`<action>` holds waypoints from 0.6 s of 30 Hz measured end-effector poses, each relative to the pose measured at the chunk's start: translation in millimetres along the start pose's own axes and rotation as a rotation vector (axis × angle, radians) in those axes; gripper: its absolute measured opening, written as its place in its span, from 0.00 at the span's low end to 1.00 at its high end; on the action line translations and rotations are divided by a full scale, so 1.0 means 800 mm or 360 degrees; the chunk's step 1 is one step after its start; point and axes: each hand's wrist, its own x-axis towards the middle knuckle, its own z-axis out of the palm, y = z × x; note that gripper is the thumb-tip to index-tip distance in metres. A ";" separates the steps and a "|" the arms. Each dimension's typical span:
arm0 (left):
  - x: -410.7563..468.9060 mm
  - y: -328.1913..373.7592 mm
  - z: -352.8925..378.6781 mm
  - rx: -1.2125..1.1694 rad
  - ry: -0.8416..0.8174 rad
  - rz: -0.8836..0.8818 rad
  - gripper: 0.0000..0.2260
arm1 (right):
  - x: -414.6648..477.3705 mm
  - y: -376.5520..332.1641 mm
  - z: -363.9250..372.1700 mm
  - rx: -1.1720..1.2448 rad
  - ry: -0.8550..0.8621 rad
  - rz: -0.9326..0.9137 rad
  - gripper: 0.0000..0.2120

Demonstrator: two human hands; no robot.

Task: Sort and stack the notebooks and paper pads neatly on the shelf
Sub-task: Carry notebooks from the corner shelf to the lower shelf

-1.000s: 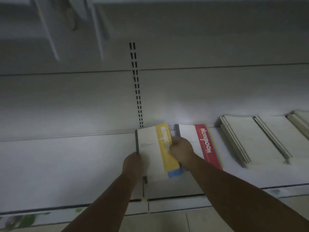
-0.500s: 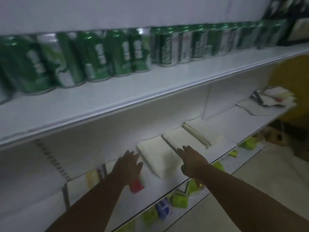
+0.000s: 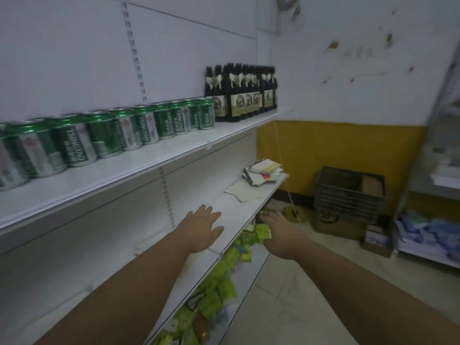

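Head view: left hand, fingers spread and empty, reaches over the shelf; right hand, fingers straight, empty, is just off its front edge. Jumbled notebooks lie at the shelf's far end, with a paper pad just nearer.

At the left of the frame you have a row of green cans standing along the upper shelf. Just beyond them, at upper centre, is a cluster of dark bottles with pale labels. At lower centre, yellow-green packets lie jumbled on the bottom shelf; their print is too blurred to read. At right centre a dark wire basket sits on a cardboard box against the yellow wall band. A thin white cord hangs in front of that band. At the far right edge, blue packs lie on a low rack.
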 end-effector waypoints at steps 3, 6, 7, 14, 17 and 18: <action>0.067 0.031 0.009 0.0053 -0.0056 0.0121 0.26 | 0.027 0.049 -0.013 -0.0083 -0.0040 0.0006 0.31; 0.141 0.040 0.021 0.0123 -0.0107 0.0255 0.27 | 0.082 0.087 -0.016 -0.0142 -0.0078 -0.0021 0.29; 0.167 0.038 0.026 0.0116 -0.0108 0.0269 0.27 | 0.104 0.098 -0.015 -0.0185 -0.0091 -0.0037 0.29; 0.332 0.000 0.063 0.0054 -0.0247 0.0178 0.29 | 0.266 0.162 -0.016 -0.0353 -0.0180 -0.0105 0.28; 0.395 -0.014 0.067 0.0038 -0.0227 0.0112 0.29 | 0.323 0.196 -0.022 -0.0324 -0.0189 -0.0112 0.31; 0.413 -0.016 0.070 0.0039 -0.0219 0.0105 0.28 | 0.342 0.209 -0.023 -0.0326 -0.0213 -0.0104 0.31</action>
